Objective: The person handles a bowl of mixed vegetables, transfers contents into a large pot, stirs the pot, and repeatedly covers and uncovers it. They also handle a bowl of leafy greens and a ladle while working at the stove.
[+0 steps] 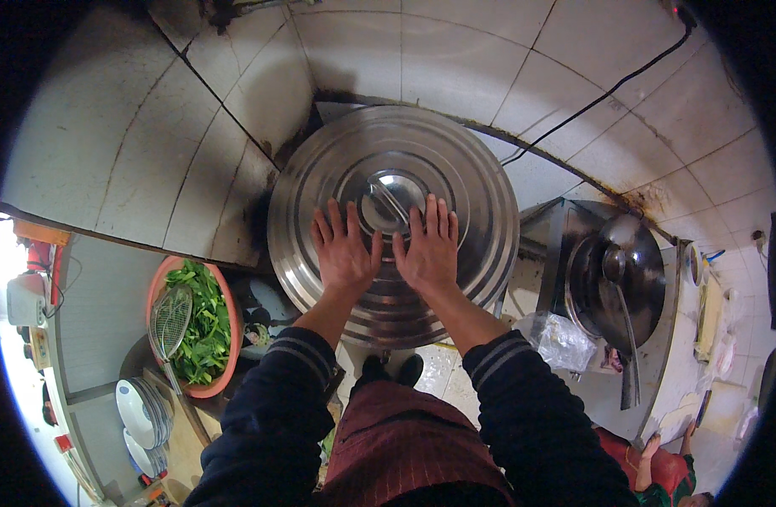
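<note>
A large round stainless steel lid (394,139) lies in front of me, with a metal strap handle (389,201) at its centre. Both of my hands are over its near half, palms down and fingers spread, one on each side just below the handle. My left hand (345,250) and my right hand (429,247) have their thumbs almost meeting. Neither hand grips anything. Whether the palms press on the metal or hover just above it, I cannot tell. What the lid covers is hidden.
To the left, a wire skimmer (171,317) rests over green leaves in an orange basin (234,355), near stacked plates (141,415). At right are a dark wok (645,285) with a metal ladle (622,298) and a clear plastic bag (562,342). Another person (660,466) is at lower right.
</note>
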A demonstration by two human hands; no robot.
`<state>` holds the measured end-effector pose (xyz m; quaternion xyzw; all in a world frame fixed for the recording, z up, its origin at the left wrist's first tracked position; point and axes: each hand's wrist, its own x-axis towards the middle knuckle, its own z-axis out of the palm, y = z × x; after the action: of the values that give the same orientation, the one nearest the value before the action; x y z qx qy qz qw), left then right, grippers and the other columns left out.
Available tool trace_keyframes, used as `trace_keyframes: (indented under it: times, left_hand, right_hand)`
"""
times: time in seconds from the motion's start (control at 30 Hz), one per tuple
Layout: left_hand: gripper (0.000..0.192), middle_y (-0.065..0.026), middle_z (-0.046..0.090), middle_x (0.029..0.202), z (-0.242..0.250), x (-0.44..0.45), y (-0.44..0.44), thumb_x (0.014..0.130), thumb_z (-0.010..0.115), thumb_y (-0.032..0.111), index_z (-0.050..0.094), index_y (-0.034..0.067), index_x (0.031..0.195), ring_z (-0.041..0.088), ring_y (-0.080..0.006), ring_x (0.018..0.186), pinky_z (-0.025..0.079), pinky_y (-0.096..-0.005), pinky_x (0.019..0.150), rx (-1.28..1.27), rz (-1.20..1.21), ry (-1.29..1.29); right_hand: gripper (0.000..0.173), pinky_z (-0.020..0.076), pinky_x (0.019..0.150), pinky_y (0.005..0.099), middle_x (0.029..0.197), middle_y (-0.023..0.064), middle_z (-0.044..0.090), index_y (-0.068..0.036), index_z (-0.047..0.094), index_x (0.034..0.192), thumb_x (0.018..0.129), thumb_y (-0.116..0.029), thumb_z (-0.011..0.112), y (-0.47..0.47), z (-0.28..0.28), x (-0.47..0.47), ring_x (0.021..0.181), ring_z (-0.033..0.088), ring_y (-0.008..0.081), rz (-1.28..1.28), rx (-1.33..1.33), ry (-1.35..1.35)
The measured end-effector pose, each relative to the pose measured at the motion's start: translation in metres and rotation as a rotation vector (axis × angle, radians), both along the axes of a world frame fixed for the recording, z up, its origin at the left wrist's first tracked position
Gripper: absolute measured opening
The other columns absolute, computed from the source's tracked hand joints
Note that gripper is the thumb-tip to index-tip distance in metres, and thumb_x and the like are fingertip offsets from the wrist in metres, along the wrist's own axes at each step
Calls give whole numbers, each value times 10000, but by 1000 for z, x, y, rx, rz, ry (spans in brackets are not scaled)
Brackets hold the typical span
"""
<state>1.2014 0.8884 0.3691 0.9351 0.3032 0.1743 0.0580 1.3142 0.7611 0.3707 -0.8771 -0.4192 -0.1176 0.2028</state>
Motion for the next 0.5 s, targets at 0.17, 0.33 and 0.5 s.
trace_keyframes:
  times: [0.17,0.33,0.5]
  left_hand:
    - [716,-312,336,1572,1,0,-1,986,525,469,408,-7,1508,260,-546,1463,179,-604,1215,-9,4,6]
    - [716,-307,343,1568,1,1,-1,983,528,470,406,0,1509,263,-541,1464,183,-599,1216,-11,13,-7]
    - [711,-304,343,1568,0,1,0,981,530,470,411,3,1504,257,-536,1468,185,-598,1216,2,14,-4]
  right_hand:
    - [528,250,1212,558,1533,260,414,-11,584,1363,945,-332,602,1,-1,0,1459,349,425,-10,-4,-9]
    - [468,252,1212,555,1528,258,421,-16,594,1355,967,-276,569,2,-3,1,1453,360,426,-17,-6,-5]
    - [448,240,1219,544,1538,248,412,-23,597,1363,981,-252,544,3,-6,2,1464,347,413,-23,-28,-10]
